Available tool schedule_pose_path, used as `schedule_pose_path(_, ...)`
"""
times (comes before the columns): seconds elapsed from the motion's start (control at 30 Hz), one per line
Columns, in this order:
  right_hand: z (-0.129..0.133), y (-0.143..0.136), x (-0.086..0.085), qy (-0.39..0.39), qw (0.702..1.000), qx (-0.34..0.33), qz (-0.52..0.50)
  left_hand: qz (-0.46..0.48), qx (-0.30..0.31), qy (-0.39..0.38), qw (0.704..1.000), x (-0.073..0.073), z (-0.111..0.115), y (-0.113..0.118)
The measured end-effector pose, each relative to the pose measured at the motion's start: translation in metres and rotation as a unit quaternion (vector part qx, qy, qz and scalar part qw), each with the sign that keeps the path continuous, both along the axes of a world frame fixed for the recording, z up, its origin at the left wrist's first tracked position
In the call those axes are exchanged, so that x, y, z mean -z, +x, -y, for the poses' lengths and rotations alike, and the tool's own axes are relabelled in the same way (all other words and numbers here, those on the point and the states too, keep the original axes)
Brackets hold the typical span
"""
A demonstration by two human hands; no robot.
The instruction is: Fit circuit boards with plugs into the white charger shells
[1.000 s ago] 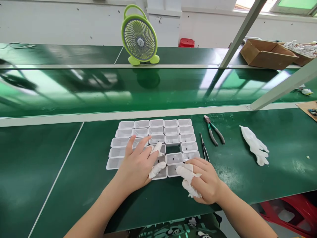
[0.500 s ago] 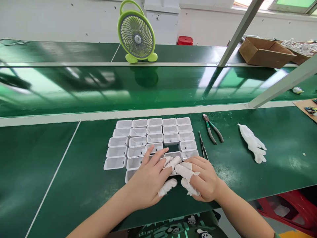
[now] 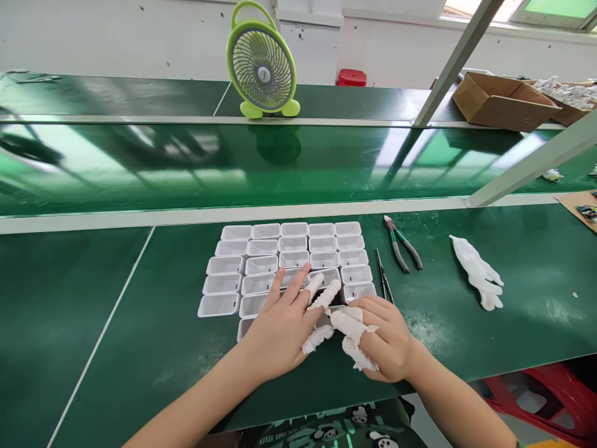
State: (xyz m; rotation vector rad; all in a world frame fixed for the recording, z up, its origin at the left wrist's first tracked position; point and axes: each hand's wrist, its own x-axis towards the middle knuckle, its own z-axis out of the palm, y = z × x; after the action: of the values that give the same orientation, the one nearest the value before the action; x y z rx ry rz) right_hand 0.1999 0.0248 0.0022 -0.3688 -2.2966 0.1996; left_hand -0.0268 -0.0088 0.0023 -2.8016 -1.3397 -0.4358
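Note:
Small white plastic boxes stand in close rows on the green bench, several with a small dark slot inside. My left hand reaches over the near rows with its fingers spread; white wrapping covers its thumb and some fingers. Its wrapped fingertips touch a box in the fourth row. My right hand, also with wrapped fingers, is curled at the near right corner of the rows. Between the hands a nearer white box shows in part, at the right fingertips; the fingers hide most of it.
Right of the boxes lie tweezers and green-and-grey cutting pliers. Further right is a white glove. Behind, a raised ledge crosses the bench, with a green fan, slanted posts and a cardboard box beyond.
A box under my left fingers has slid away from me into the gap in the fourth row, and a dark gap now shows behind the nearer box. My right hand has hardly moved.

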Motion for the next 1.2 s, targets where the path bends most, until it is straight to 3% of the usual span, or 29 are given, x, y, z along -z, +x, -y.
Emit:
schedule_pose_path(0.3, 0.004, -0.001, 0.001, 0.002, 1.0, -0.003, -0.001, -0.008, -0.018, 0.002, 1.0, -0.004, -0.005, 0.004)
schedule_pose_path(0.57, 0.002, 0.003, -0.006, 0.02, 0.999, 0.01, -0.044, 0.08, 0.017, 0.157, 0.984, -0.016, 0.005, 0.012)
schedule_pose_path(0.93, 0.003, 0.001, -0.009, 0.021, 0.998, 0.026, -0.06, 0.048, -0.008, 0.17, 0.984, -0.006, 0.001, 0.008)
schedule_pose_path(1.2, 0.006, 0.006, -0.009, 0.023, 0.997, 0.039, -0.057, 0.109, 0.123, 0.148, 0.975, -0.015, 0.008, 0.015)
